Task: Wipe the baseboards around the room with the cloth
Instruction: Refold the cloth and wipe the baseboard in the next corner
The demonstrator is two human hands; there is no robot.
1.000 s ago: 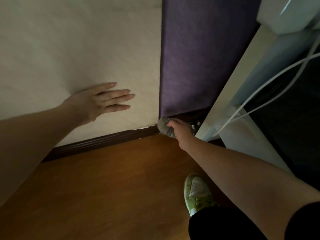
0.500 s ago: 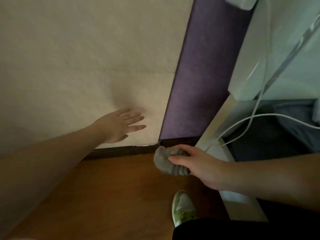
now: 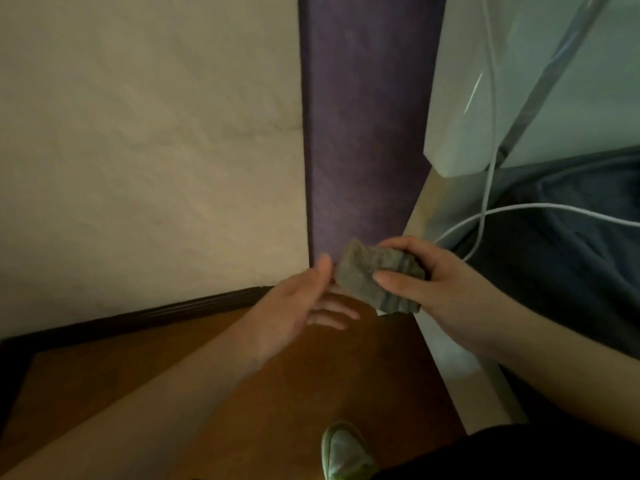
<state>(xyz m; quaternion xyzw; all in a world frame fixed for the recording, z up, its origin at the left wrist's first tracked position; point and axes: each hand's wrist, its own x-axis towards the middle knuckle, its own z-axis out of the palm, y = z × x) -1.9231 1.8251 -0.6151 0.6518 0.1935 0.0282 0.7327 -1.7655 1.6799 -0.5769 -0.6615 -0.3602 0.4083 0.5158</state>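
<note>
My right hand (image 3: 440, 289) holds a crumpled grey cloth (image 3: 374, 278) between thumb and fingers, lifted off the floor in front of the room's corner. My left hand (image 3: 304, 303) reaches in from the left with its fingers straight, and its fingertips meet the cloth's left edge. The dark brown baseboard (image 3: 138, 317) runs along the foot of the cream wall (image 3: 138, 150) to the corner, where my hands hide its end.
A purple wall panel (image 3: 360, 133) rises behind the hands. White furniture (image 3: 450, 348) stands at the right, with white cables (image 3: 485, 188) and dark blue fabric (image 3: 571, 244) over it. Below lie the wooden floor (image 3: 311, 382) and my green shoe (image 3: 343, 452).
My right hand has lifted the cloth away from the baseboard corner. My left hand has left the wall and come right to the cloth. The view has risen.
</note>
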